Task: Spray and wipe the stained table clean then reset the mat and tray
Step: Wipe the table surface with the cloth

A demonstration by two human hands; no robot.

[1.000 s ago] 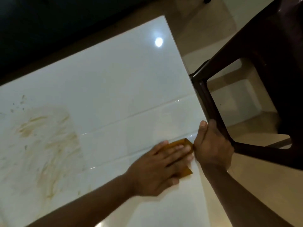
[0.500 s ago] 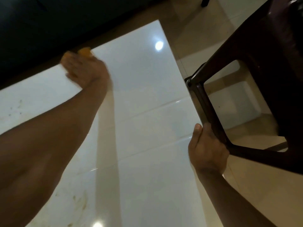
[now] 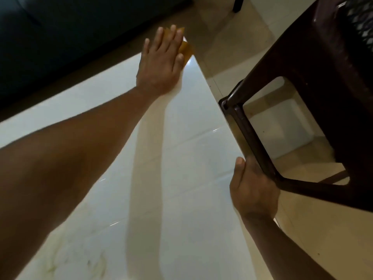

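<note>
On glossy white table (image 3: 181, 178) — left hand (image 3: 161, 59) flat on cloth (image 3: 186, 50), right hand (image 3: 254, 190) gripping chair (image 3: 302, 118).

A single head-worn wide-angle view looks steeply down and forward along the person's outstretched left arm. The left hand (image 3: 161, 59) lies far out near the top of the frame, at the far corner of the white table (image 3: 181, 178); the right hand (image 3: 253, 194) sits close below the lens at lower right. The frame is tilted, so the table edge between the hands runs diagonally.
</note>
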